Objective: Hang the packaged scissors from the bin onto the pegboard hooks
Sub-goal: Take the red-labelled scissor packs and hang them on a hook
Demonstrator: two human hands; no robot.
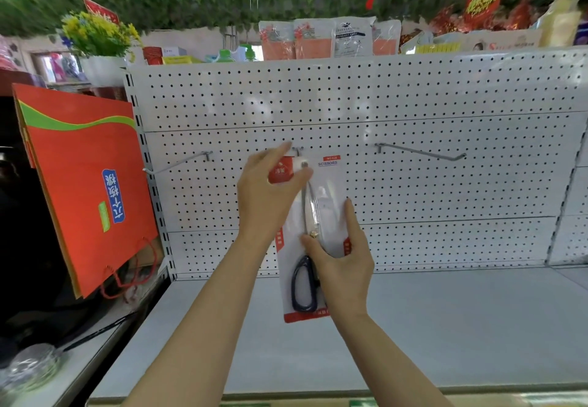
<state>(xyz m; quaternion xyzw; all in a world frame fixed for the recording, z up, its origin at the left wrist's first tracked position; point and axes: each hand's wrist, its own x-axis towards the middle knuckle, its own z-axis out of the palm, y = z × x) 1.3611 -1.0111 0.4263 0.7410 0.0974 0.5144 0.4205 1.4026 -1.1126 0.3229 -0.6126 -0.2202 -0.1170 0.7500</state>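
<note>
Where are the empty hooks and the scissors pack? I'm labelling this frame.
long bare metal hook on the right (420, 152), head view, mid-shaft.
bare metal hook on the left (178, 164), head view, mid-shaft.
clear-fronted packaged scissors (327, 190), head view, upper plastic front.

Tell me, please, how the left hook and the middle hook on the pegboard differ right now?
The left hook is bare along its whole length; the middle hook is mostly hidden behind the scissors package held up to it. The left hook appears to angle leftward; the middle hook points toward the camera. Both sit in the same pegboard row.
</note>
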